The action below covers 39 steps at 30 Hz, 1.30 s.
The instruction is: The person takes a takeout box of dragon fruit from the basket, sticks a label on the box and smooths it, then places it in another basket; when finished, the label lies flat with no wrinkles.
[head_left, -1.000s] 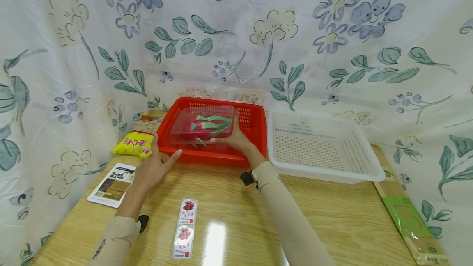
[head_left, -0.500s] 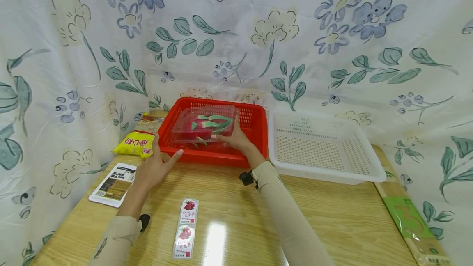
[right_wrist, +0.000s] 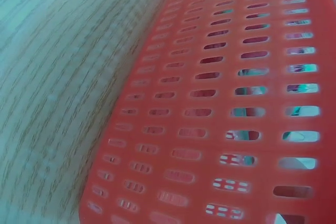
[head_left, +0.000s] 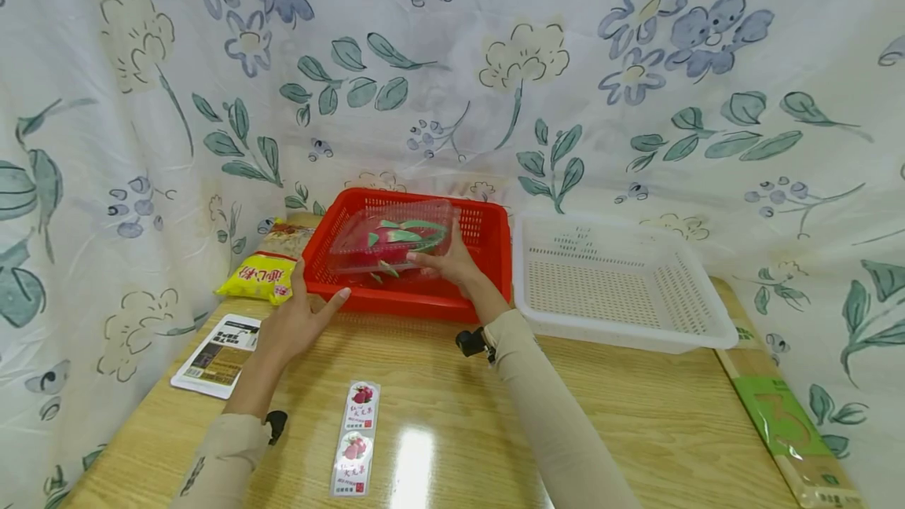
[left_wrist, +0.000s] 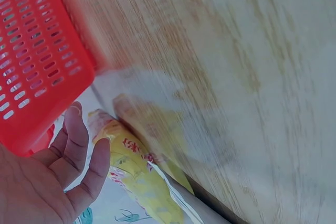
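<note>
The clear box (head_left: pixel 391 237) has tipped up slightly; my right hand (head_left: pixel 448 264) grips its near edge inside the red basket (head_left: pixel 488 258), left hand (head_left: pixel 293 323) spread beside the yellow packet (head_left: pixel 258 276).

Red slotted basket (head_left: pixel 424 301), white basket (head_left: pixel 622 320), yellow packet (head_left: pixel 258 277), blue-and-green floral cloth (head_left: pixel 452 61).

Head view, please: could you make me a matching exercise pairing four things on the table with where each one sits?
Things:
1. clear fruit box
2. white basket
3. yellow packet
4. sticker strip

Places:
A. left of the red basket, by the table's left edge
B. near table edge, between the two forearms
C. over the red basket, held by the right hand
D. right of the red basket

Pairs: 1-C, 2-D, 3-A, 4-B
</note>
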### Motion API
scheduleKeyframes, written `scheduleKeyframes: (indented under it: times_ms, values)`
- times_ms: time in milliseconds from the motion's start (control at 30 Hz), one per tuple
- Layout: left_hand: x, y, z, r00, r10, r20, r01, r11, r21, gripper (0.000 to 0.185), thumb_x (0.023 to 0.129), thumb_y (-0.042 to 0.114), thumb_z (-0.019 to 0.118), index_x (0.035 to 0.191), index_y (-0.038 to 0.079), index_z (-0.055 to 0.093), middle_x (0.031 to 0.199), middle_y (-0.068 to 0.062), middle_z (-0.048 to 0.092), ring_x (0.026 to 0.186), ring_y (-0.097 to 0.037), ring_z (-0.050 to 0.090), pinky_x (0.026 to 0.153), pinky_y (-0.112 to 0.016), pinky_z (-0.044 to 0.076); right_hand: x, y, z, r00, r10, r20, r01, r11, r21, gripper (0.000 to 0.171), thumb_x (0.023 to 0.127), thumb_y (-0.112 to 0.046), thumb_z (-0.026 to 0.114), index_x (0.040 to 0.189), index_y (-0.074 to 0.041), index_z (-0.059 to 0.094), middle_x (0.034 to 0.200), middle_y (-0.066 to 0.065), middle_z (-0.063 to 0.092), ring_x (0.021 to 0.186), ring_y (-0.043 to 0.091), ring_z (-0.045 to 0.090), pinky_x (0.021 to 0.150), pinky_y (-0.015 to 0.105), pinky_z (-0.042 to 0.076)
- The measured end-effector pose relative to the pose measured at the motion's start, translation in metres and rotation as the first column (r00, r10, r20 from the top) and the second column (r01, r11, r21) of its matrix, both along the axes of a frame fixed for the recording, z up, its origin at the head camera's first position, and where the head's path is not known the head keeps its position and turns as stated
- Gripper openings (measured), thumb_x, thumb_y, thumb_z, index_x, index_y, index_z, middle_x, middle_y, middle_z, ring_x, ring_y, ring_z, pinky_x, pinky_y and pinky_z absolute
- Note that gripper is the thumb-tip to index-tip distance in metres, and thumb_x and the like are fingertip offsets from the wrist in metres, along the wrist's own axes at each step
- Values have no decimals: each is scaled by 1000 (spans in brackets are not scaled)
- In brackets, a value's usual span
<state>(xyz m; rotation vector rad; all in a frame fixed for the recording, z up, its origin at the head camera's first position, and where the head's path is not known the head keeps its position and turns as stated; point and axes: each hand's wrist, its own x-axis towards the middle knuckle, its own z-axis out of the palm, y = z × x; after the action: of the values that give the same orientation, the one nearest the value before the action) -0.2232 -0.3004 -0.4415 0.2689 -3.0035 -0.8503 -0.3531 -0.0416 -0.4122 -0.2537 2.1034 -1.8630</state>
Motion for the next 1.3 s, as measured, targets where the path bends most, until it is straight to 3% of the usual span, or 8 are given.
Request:
scheduleKeyframes:
  times_ms: [133,267,467,667,900,1033,1167,1300]
  values:
    - [0,1,1,1000,8,20,-8,1000,-1,112,88,82,33,155,12,-22,82,-13,63,66,-25,55,52,-34,35,0,1,0,1000,-9,2,9,999,-46,104,89,-17,75,159,-31,0,141,15,49,93,34,69,85,42,57]
    - [0,2,2,999,11,40,-11,1000,1,113,87,83,33,155,12,-22,89,-18,65,71,-28,57,54,-34,37,1,3,0,1000,-8,2,8,998,-70,100,89,-16,74,159,-29,4,138,17,52,98,41,68,86,44,56]
    - [0,2,3,999,9,49,-9,1000,2,114,87,83,34,155,12,-22,96,-22,66,75,-30,58,55,-35,39,5,7,3,1000,-9,-10,8,997,-73,94,89,-17,75,157,-26,10,141,13,50,112,30,60,91,41,56]
    - [0,2,3,999,8,47,-8,1000,-2,114,86,84,33,155,11,-22,100,-23,65,77,-31,59,56,-35,40,6,10,5,999,-39,7,39,993,-109,99,88,-17,76,158,-30,8,137,11,52,101,25,64,82,35,58]
    - [1,2,5,999,13,46,-13,1000,-7,113,87,83,33,156,10,-20,103,-26,65,79,-33,60,56,-35,41,6,12,7,998,-57,23,59,992,-113,104,86,-19,78,159,-33,5,145,8,45,118,27,54,93,39,54]
    - [1,1,5,999,12,47,-11,1000,-11,113,87,83,33,156,10,-19,93,-22,63,78,-33,59,56,-35,41,6,13,6,999,-45,19,47,988,-145,97,88,-17,76,157,-33,10,139,10,51,108,30,62,84,36,58]
    - [2,1,5,999,6,34,-5,1000,-27,114,87,83,34,156,10,-18,83,-17,60,74,-31,58,54,-34,40,7,14,6,999,-44,14,45,986,-163,94,87,-17,77,155,-34,14,136,7,53,105,26,62,79,33,58]
    - [2,0,6,1000,9,8,-9,998,-66,113,86,84,33,157,9,-15,85,-20,60,72,-31,57,51,-34,41,8,15,6,999,-42,13,44,981,-188,91,88,-17,76,154,-35,17,135,7,54,95,21,64,74,30,58]
